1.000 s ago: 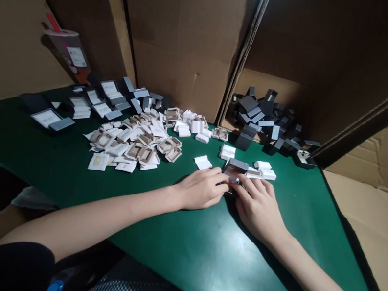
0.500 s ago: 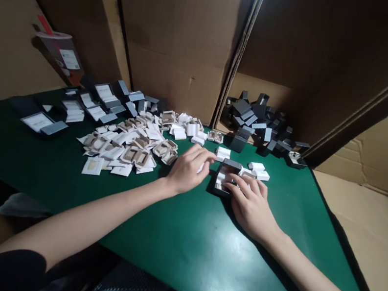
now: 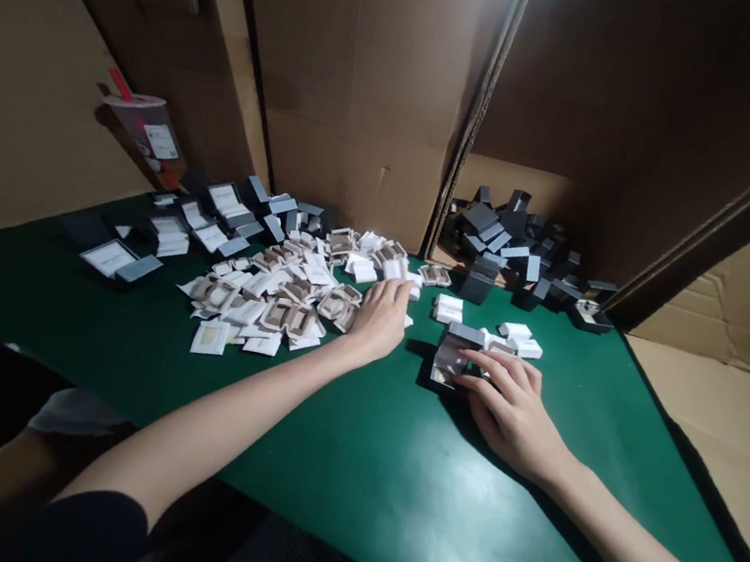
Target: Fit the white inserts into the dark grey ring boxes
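Right fingers (image 3: 499,375) bent at black box (image 3: 450,359)

My left hand (image 3: 381,320): fingertips hidden by its own back; whether they grip a white piece (image 3: 394,269), cannot tell. My right hand (image 3: 518,409) covers the box's (image 3: 452,356) right side; contents partly obscured. Print on cards (image 3: 210,337) and cup (image 3: 139,122) label (image 3: 160,142): too small. Right forearm (image 3: 650,552), cardboard (image 3: 366,78): cut off by view edges.
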Demonstrator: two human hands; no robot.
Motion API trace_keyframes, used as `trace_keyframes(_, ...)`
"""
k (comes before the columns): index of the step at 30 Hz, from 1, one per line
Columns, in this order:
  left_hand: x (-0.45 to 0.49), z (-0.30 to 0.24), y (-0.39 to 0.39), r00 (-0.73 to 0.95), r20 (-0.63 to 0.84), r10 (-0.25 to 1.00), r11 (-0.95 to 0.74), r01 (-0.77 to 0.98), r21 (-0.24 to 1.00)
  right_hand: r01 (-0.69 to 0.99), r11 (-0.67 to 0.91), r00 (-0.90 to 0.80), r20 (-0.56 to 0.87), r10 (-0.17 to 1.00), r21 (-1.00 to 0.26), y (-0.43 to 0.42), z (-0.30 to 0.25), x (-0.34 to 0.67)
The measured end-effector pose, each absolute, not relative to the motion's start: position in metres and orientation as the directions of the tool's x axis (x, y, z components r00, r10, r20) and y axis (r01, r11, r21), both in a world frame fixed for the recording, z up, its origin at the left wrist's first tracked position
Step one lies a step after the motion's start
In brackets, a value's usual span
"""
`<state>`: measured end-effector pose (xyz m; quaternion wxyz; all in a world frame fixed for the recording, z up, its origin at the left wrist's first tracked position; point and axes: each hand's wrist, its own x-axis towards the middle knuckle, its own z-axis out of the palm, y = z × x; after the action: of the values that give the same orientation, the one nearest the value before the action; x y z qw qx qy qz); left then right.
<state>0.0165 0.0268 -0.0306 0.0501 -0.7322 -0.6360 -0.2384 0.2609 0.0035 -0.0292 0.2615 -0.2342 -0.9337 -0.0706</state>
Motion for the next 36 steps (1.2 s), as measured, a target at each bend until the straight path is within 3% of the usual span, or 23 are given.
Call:
trace_keyframes(7, 0.017, -0.025, 0.009, 0.102, 0.424, 0.9, -0.207, 0.955, 0.21, 0.464, 0.886, -0.757, 0.526, 0.387, 0.016, 0.004, -0.03, 0.262)
trace_keyframes(17, 0.005, -0.027, 0.007, 0.125, 0.45, 0.884, -0.271, 0.922, 0.276, 0.476, 0.879, -0.749, 0.536, 0.39, 0.024, 0.0, -0.03, 0.266)
trace_keyframes(24, 0.005, -0.027, 0.009, 0.216, 0.436, 0.874, -0.367, 0.881, 0.299, 0.404, 0.908, -0.609, 0.707, 0.36, -0.115, -0.006, -0.022, 0.259)
trace_keyframes(30, 0.0, -0.017, 0.008, 0.168, 0.472, 0.865, -0.349, 0.878, 0.327, 0.406, 0.89, -0.484, 0.776, 0.403, -0.208, -0.006, 0.005, 0.222)
trace_keyframes(36, -0.007, -0.016, 0.011, 0.233, 0.404, 0.884, -0.363, 0.888, 0.282, 0.328, 0.937, -0.591, 0.747, 0.303, -0.121, -0.01, -0.005, 0.215)
